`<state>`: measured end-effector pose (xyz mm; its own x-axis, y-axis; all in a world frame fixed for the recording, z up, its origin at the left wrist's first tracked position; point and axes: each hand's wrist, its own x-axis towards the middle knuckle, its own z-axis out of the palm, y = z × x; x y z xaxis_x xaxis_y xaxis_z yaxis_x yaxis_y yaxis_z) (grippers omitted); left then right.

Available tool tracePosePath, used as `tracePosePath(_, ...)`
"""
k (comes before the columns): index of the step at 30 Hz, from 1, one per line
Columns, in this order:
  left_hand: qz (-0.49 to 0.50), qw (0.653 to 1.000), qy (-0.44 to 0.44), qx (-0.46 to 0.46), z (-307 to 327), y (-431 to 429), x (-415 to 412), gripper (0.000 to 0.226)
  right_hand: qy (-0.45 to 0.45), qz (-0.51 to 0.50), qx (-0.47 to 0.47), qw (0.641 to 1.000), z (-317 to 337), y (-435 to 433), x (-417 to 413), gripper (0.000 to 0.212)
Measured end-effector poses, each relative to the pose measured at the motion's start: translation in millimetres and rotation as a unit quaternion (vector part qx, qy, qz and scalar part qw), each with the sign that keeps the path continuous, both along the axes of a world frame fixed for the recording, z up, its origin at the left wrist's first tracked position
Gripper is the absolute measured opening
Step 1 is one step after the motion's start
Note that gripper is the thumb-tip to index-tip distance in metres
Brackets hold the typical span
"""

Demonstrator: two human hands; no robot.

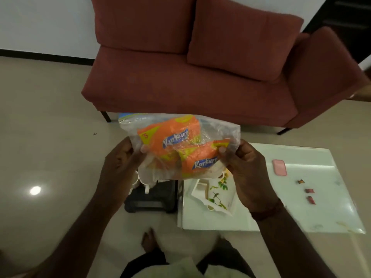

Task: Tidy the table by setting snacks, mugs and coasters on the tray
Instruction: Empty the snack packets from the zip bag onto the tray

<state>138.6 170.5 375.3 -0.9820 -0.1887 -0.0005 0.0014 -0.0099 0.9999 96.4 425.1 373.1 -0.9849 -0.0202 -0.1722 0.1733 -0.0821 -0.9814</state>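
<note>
Clear zip bag (216, 129) holding two orange Kurkure packets (170, 137), held in the air over the white table's (301, 207) left edge, long axis side to side, zip edge farthest from the person. Left hand (120, 163) and right hand (245, 169) each pinch one side edge. Floral tray (226, 199) lies on the table, below the bag.
</note>
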Motion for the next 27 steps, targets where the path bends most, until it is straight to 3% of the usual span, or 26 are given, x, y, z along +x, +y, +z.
tracePosePath(8,0.029,0.992,-0.046,0.116,18,127,-3,0.06,0.0,0.02,-0.008,1.0,-5,136,16,0.033)
tracePosePath(12,0.076,0.988,-0.07,0.112,24,200,-11,0.047,0.016,0.068,-0.017,0.997,-5,208,13,0.034)
tracePosePath(15,0.059,0.989,-0.057,0.122,30,241,-14,0.042,0.012,0.127,-0.089,0.988,4,253,17,0.035)
tracePosePath(20,0.001,0.992,-0.049,0.118,40,278,-12,0.013,-0.071,0.094,-0.261,0.958,22,307,27,0.051)
tracePosePath(22,-0.004,0.993,-0.056,0.106,43,284,-12,0.027,-0.114,0.058,-0.333,0.934,24,320,28,0.07)
tracePosePath(24,-0.023,0.992,-0.065,0.107,45,288,-12,0.039,-0.132,0.047,-0.361,0.922,23,329,28,0.075)
tracePosePath(27,-0.042,0.991,-0.076,0.102,49,298,-11,0.033,-0.142,0.088,-0.378,0.91,24,336,25,0.079)
